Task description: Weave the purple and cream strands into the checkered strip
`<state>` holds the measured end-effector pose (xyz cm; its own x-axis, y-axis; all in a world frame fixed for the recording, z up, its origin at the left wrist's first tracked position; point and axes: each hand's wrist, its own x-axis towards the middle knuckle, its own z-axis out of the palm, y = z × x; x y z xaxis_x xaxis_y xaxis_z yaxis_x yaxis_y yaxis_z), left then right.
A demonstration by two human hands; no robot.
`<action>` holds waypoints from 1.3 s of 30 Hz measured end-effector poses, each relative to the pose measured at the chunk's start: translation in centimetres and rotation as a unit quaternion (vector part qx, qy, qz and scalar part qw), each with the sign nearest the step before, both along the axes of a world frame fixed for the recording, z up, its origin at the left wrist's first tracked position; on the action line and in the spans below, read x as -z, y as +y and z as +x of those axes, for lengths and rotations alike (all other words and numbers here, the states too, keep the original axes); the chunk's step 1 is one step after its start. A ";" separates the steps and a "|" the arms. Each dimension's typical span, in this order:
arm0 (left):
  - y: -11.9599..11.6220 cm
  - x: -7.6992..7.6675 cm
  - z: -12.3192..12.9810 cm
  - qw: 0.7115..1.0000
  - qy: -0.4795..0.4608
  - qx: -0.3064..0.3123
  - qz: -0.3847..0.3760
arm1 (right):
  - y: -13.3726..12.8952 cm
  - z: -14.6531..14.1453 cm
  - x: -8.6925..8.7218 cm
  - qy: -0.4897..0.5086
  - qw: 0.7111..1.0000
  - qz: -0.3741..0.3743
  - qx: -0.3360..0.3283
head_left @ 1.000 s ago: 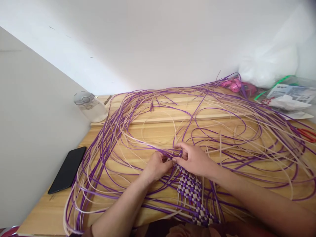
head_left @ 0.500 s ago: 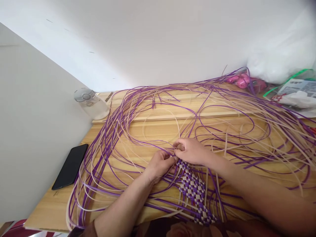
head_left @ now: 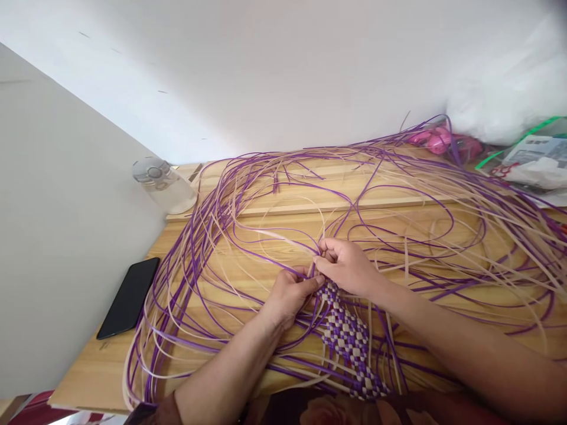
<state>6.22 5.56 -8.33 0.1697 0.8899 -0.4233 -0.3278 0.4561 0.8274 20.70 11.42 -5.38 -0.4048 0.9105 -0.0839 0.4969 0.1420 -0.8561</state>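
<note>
In the left hand (head_left: pixel 287 292), pinching the upper end of the checkered woven band (head_left: pixel 348 335) between thumb and fingers, with the rest of it below and right of the thumb tip. In the right hand (head_left: pixel 348 265), just above that pinch, gripping thin strands (head_left: pixel 283 238) in closed fingertips — impossible to tell how many. Best to hold the left pinch firm, draw each strand evenly without twisting, and clear loose loops (head_left: pixel 207 224) left of the fingers.

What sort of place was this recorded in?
Probably an indoor craft corner, at home or in a small workshop: a wooden table stands against a pale wall, with long purple and beige strands looped across it around a woven strip.
</note>
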 end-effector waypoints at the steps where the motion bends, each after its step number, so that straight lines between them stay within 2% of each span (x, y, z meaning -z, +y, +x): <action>1: 0.0 0.2 0.1 1.000 0.000 -0.016 -0.006 | 0.1 0.0 0.3 0.017 0.999 -0.031 0.011; 3: -0.1 0.5 0.1 0.999 0.007 -0.033 -0.010 | 0.3 0.1 0.6 0.049 0.993 -0.099 0.030; 5: -0.1 0.5 -0.2 1.000 0.016 -0.019 -0.005 | 0.5 0.1 0.8 0.066 0.988 -0.137 0.040; 9: 0.1 -0.1 -1.0 0.999 -0.018 0.032 -0.028 | 0.5 0.2 0.4 0.067 0.990 -0.120 0.039; 14: 0.2 -0.6 -1.0 0.998 -0.045 0.018 -0.048 | 0.5 0.2 0.1 0.078 0.990 -0.108 0.042; 21: -0.1 0.1 -0.4 0.995 -0.077 -0.043 -0.036 | 0.9 0.1 0.8 0.090 0.980 -0.160 0.077; 28: 0.0 0.6 -1.1 0.997 -0.077 -0.013 -0.021 | 1.4 0.5 1.7 0.065 0.982 -0.163 0.068; 30: 0.0 0.6 -1.1 0.997 -0.073 -0.020 -0.019 | 1.3 0.5 1.7 0.051 0.988 -0.134 0.050; 33: 0.1 0.5 -1.1 0.997 -0.068 -0.037 -0.014 | 0.9 0.6 1.8 0.021 0.999 0.011 0.041; 35: 0.1 0.4 -1.1 0.997 -0.072 -0.037 -0.009 | 0.5 0.7 2.0 0.020 0.994 0.109 0.019; 39: 0.2 0.0 -1.2 0.997 -0.075 -0.023 -0.001 | 0.0 1.4 2.7 0.072 0.972 0.217 -0.056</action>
<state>5.05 5.73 -8.29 0.1914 0.8973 -0.3978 -0.4686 0.4397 0.7662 22.09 11.47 -8.03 -0.4827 0.7971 0.3628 0.3372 0.5514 -0.7631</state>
